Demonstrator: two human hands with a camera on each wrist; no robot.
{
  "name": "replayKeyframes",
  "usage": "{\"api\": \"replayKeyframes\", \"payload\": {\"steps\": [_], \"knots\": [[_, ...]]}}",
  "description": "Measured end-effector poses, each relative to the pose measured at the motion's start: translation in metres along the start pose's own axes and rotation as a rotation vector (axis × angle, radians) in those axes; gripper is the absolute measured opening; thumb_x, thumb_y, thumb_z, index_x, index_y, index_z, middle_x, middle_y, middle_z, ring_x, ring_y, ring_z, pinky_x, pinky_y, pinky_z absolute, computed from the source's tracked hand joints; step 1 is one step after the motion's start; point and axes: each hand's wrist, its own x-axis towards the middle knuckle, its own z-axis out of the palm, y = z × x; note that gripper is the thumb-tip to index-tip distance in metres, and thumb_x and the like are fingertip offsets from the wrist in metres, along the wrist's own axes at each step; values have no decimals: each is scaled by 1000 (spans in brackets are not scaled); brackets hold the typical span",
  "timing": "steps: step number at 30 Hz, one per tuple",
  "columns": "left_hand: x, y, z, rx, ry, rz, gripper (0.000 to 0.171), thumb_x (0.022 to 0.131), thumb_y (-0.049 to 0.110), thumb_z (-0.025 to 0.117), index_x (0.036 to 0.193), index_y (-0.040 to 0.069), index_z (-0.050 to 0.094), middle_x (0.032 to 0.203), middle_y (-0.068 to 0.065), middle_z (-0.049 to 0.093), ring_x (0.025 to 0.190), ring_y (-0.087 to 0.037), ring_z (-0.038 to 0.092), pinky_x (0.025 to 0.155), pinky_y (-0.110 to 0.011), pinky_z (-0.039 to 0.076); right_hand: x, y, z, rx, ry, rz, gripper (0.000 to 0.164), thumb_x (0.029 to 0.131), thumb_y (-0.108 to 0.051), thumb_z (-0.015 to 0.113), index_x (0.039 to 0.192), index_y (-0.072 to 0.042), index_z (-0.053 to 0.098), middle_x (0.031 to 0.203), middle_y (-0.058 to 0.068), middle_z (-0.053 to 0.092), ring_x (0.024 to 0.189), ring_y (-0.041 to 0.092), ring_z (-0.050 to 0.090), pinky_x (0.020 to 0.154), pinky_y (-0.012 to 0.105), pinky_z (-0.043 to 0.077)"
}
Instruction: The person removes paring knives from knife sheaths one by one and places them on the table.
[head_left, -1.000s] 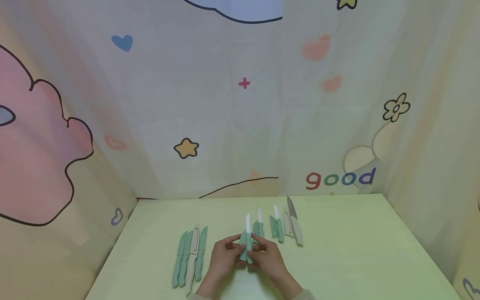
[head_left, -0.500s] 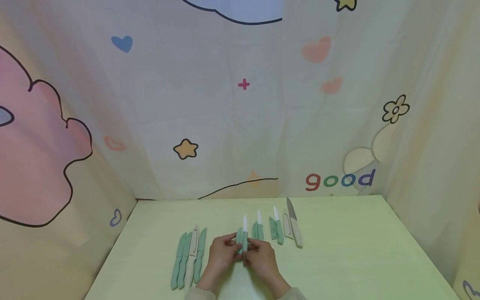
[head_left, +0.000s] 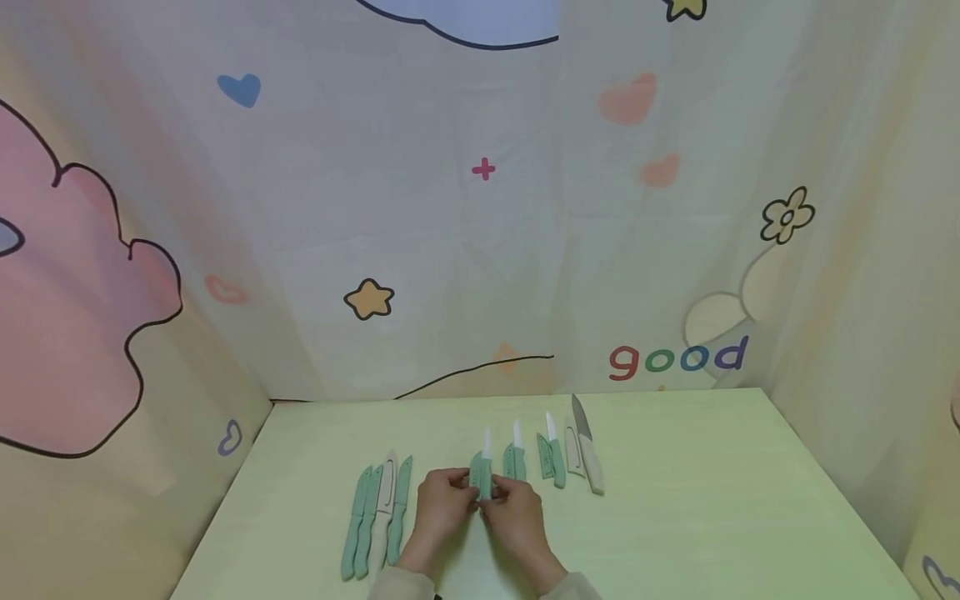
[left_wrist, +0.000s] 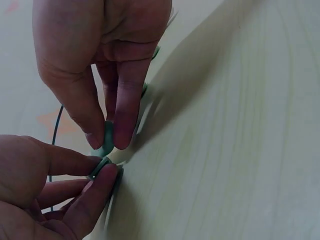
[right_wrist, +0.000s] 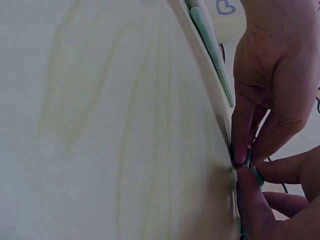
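In the head view my left hand [head_left: 444, 504] pinches a green blade sheath [head_left: 475, 471] by its side. My right hand [head_left: 517, 512] pinches the green handle of a small paring knife [head_left: 487, 469], its white blade pointing away from me. Sheath and knife stand side by side, close together over the table, and the blade is bare. The left wrist view shows the sheath [left_wrist: 100, 168] between left thumb and finger, with the green handle [left_wrist: 106, 145] in the right fingertips just above. Fingers hide the lower ends of both.
Right of my hands lie two more green knives [head_left: 520, 462] [head_left: 557, 465] beside their sheaths, then a larger beige-handled knife [head_left: 592, 454] next to its beige sheath [head_left: 574, 448]. Several sheathed knives [head_left: 363, 529] lie in a row at left. A printed curtain [head_left: 450, 208] backs the table [head_left: 675, 517].
Both hands have shifted slightly left and away from me with the knife and sheath. The gap between knife and sheath has narrowed, and they now sit against each other in the head view.
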Motion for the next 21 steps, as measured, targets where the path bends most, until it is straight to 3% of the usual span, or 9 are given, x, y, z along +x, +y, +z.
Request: {"api": "replayKeyframes", "payload": {"steps": [7,12,15,19,21], "knots": [[2,-2,3,167,70,26,31,71,3,71,102,2,74,74,-1,65,68,-13,57,57,-30,54,3,1,7,-71,27,-16,32,79,-3,72,110,4,68,80,5,68,71,11,59,64,35,57],[0,2,4,221,65,42,13,72,0,64,80,5,72,60,2,52,54,-14,48,44,-25,39,5,1,11,-157,41,-59,28,81,-6,72,108,0,71,76,0,64,70,12,55,61,33,53],[-1,4,5,249,69,61,10,72,-1,62,74,6,69,57,1,48,53,-15,45,43,-25,36,5,1,13,-205,43,-86,27,81,-6,72,108,0,71,71,-1,60,67,12,53,55,30,49],[-3,5,6,289,92,88,18,73,-1,64,88,2,74,66,-2,51,60,-16,48,47,-27,42,3,0,14,-256,42,-130,25,82,-4,71,107,1,72,67,1,53,63,14,48,48,28,42],[-4,5,7,308,95,101,22,73,0,65,93,0,74,71,-4,52,62,-17,47,48,-29,43,2,-1,14,-292,44,-150,17,83,-5,70,98,0,73,68,1,50,64,15,46,48,28,39]]}}
